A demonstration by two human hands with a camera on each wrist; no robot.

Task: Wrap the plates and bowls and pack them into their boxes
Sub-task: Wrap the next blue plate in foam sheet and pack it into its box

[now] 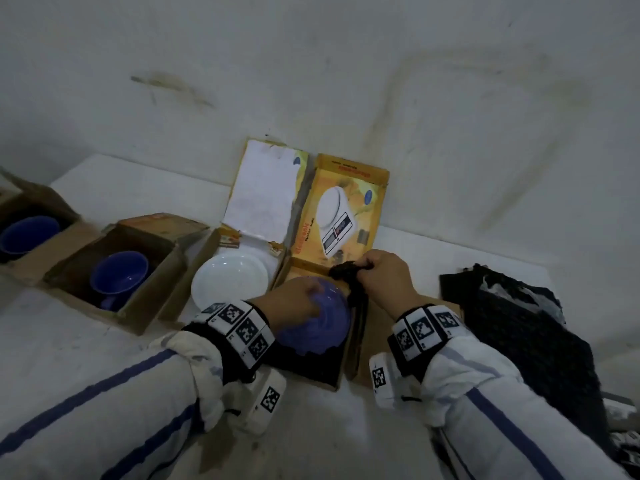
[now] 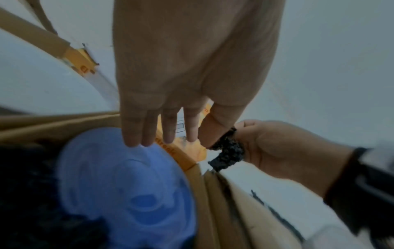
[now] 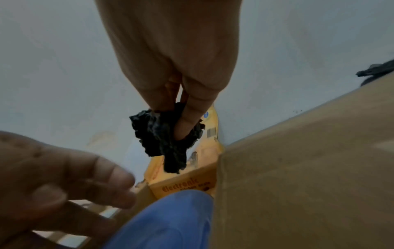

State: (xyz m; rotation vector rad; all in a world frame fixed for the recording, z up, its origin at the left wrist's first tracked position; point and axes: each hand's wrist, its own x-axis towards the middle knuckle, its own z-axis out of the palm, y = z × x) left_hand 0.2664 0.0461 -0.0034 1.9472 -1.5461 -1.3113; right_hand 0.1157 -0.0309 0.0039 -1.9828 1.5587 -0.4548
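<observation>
A blue plate (image 1: 322, 320) (image 2: 127, 193) (image 3: 170, 222) lies on black wrap inside an open cardboard box whose yellow kitchen-scale lid (image 1: 346, 188) stands up at the back. My left hand (image 1: 294, 299) (image 2: 168, 134) (image 3: 74, 182) hovers over the plate with straight fingers, the fingertips at its far rim. My right hand (image 1: 377, 275) (image 2: 266, 148) (image 3: 179, 118) pinches a bunched corner of the black wrap (image 1: 346, 271) (image 2: 229, 151) (image 3: 162, 138) and holds it up over the box's far right corner.
A white plate (image 1: 230, 282) sits in the box just left. Further left, two brown boxes each hold a blue bowl (image 1: 119, 275) (image 1: 29, 233). A pile of black wrap sheets (image 1: 519, 323) lies at the right. The wall rises right behind the boxes.
</observation>
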